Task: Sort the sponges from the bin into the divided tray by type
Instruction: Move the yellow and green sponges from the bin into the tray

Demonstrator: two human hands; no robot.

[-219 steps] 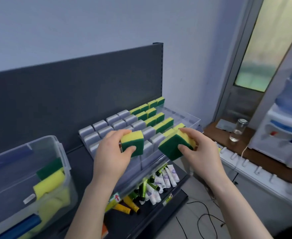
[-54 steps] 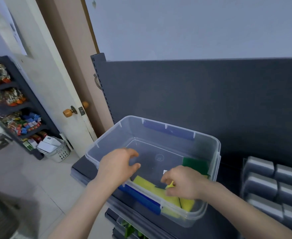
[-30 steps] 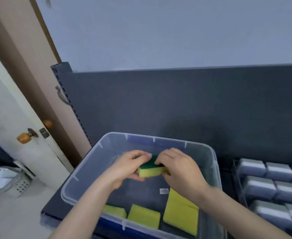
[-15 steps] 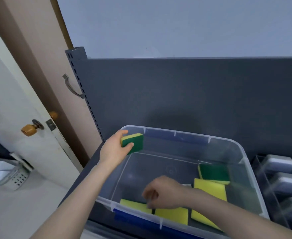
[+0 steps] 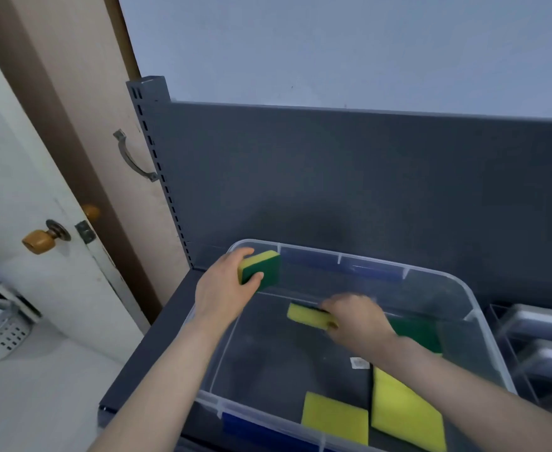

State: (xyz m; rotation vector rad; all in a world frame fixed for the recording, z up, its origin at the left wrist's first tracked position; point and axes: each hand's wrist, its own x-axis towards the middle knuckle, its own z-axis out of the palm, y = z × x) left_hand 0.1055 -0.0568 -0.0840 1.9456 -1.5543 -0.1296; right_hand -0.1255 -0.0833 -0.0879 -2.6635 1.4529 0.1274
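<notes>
A dark grey shelf panel (image 5: 366, 177) fills the frame from 9 to 3 o'clock, with a pale wall (image 5: 333, 44) above it at 12. A white door (image 5: 13, 190) with a brown knob (image 5: 38, 241) stands at 9 o'clock.

The clear bin (image 5: 457, 285) takes up the lower middle, from 5 to 7 o'clock, resting on the dark shelf (image 5: 157, 337). At 3 to 4 o'clock, just beside the bin's right wall, is the edge of the divided tray (image 5: 509, 350), its near compartments holding grey sponges (image 5: 535, 321).

Both forearms come up from 6 o'clock. The left hand (image 5: 225, 288) is closed round a yellow-and-green sponge (image 5: 263, 265), thumb on its green face, held over the bin's far left corner, at 11 o'clock from the bin's centre. The right hand (image 5: 356, 321) is down inside the bin, gripping a second sponge (image 5: 308, 316) by one end, its yellow side up and a dark edge just showing; hand and sponge are blurred.

On the bin floor, a large yellow sponge (image 5: 405, 415) lies at 5 o'clock, with a smaller yellow one (image 5: 335, 417) touching or nearly touching its left edge. A green-faced sponge (image 5: 421, 332) lies behind the right wrist, at 3 o'clock from the bin's centre. A small white label (image 5: 359, 363) sits on the bin floor just below the wrist.
</notes>
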